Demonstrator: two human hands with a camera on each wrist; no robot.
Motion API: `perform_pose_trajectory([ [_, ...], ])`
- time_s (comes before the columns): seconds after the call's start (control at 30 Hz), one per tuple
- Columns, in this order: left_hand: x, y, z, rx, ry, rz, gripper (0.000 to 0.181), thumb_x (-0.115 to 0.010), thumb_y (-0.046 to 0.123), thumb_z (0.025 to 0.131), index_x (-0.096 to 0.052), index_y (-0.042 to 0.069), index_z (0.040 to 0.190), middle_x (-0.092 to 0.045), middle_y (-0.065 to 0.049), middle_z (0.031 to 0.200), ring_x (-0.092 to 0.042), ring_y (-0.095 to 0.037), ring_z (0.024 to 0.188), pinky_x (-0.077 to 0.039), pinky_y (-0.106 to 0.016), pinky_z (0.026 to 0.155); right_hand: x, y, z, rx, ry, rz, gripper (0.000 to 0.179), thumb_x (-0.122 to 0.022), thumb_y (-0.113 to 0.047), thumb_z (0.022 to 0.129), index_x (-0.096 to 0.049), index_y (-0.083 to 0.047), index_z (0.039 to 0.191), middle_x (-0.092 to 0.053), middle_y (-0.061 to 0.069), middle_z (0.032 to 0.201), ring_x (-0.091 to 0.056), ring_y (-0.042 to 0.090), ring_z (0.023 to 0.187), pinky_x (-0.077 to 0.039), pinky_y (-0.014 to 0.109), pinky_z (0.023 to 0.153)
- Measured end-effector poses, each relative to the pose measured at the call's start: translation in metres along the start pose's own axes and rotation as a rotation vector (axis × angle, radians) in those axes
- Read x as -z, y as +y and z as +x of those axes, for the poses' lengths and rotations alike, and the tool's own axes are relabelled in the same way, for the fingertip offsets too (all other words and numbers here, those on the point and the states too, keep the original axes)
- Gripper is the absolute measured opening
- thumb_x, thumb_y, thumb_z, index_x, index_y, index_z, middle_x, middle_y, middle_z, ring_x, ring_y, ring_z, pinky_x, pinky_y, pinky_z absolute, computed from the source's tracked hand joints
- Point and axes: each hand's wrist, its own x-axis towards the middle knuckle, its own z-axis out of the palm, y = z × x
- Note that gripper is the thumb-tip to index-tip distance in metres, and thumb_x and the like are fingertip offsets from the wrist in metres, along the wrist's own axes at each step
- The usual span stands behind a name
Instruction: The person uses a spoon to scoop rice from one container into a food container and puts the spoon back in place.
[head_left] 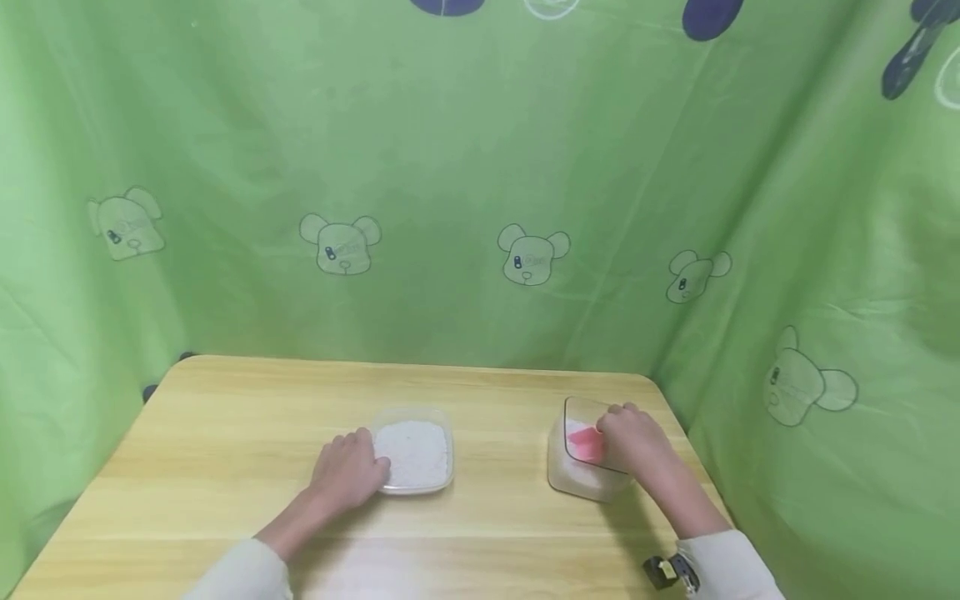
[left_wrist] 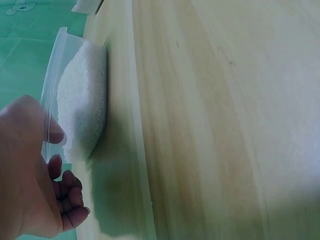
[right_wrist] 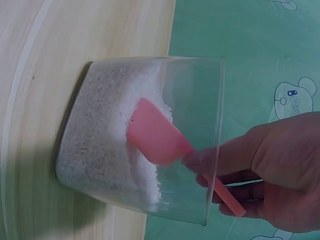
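Note:
A shallow clear plastic container (head_left: pixel 412 490) filled with white grains (left_wrist: pixel 82 92) stands left of the table's middle. My left hand (head_left: pixel 348 468) grips its left rim, thumb over the edge and the other fingers curled outside. To the right is a taller square clear container (right_wrist: pixel 192 75), a little over half full of rice-like white grains (right_wrist: pixel 95 135). My right hand (head_left: pixel 637 437) reaches over its rim, holding a pink scoop (right_wrist: pixel 155 135) by the handle between thumb and fingers. The scoop's bowl is tilted down, its tip dipped into the grains.
Both containers stand on a light wood-grain table (head_left: pixel 495 542) with rounded far corners. A green curtain (head_left: pixel 435 317) printed with bear heads hangs behind and along both sides. A small dark device (head_left: pixel 671 573) is at the right wrist.

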Motion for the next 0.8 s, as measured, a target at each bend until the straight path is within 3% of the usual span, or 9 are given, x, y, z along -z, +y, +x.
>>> perform_pose_trajectory([
  [0.17,0.003,-0.005,-0.001,0.012,-0.04,-0.005,0.021,-0.055,0.026,0.096,-0.053,0.007,0.085,-0.051,-0.006,0.071,-0.046,-0.023,0.064,-0.034,-0.034,0.059,0.002,-0.001,0.0,0.024,0.046,0.013,0.022,-0.07,0.006,0.08,-0.076,-0.002,0.098,-0.072,0.013,0.086,-0.065,0.03,0.078,-0.058,0.046,0.072],
  [0.33,0.011,-0.009,-0.001,-0.001,-0.051,-0.05,0.023,-0.049,0.024,0.101,-0.053,0.009,0.084,-0.049,-0.006,0.071,-0.044,-0.021,0.062,-0.035,-0.034,0.055,0.009,-0.008,0.001,0.066,0.204,0.007,0.021,-0.08,-0.009,0.083,-0.075,0.0,0.101,-0.072,0.015,0.088,-0.067,0.033,0.078,-0.057,0.048,0.072],
  [0.43,0.018,-0.012,-0.002,-0.008,-0.039,-0.054,0.024,-0.047,0.023,0.103,-0.054,0.009,0.085,-0.051,-0.005,0.071,-0.045,-0.02,0.061,-0.036,-0.032,0.054,0.016,-0.014,0.002,0.07,0.263,0.024,0.031,-0.081,-0.02,0.087,-0.073,0.002,0.107,-0.074,0.018,0.095,-0.07,0.038,0.087,-0.057,0.052,0.08],
  [0.6,0.032,-0.016,0.0,-0.057,0.003,-0.009,0.024,-0.051,0.025,0.104,-0.061,0.005,0.095,-0.06,-0.005,0.079,-0.053,-0.02,0.07,-0.044,-0.033,0.061,0.028,-0.023,0.005,0.054,0.29,0.116,0.044,-0.075,-0.029,0.093,-0.068,0.003,0.123,-0.073,0.024,0.117,-0.07,0.043,0.109,-0.055,0.057,0.095],
  [0.7,0.041,-0.017,0.002,-0.1,0.036,0.036,0.026,-0.053,0.028,0.103,-0.064,0.004,0.104,-0.067,-0.008,0.092,-0.061,-0.024,0.084,-0.052,-0.041,0.072,0.036,-0.031,0.009,0.064,0.294,0.184,0.051,-0.071,-0.033,0.097,-0.063,0.002,0.132,-0.07,0.025,0.128,-0.067,0.045,0.117,-0.053,0.058,0.1],
  [0.8,0.049,-0.017,0.003,-0.138,0.073,0.077,0.031,-0.054,0.03,0.102,-0.065,0.003,0.114,-0.07,-0.012,0.106,-0.064,-0.03,0.1,-0.052,-0.049,0.086,0.044,-0.041,0.013,0.059,0.26,0.243,0.059,-0.066,-0.039,0.1,-0.057,0.0,0.142,-0.064,0.024,0.139,-0.062,0.046,0.127,-0.049,0.059,0.106],
])
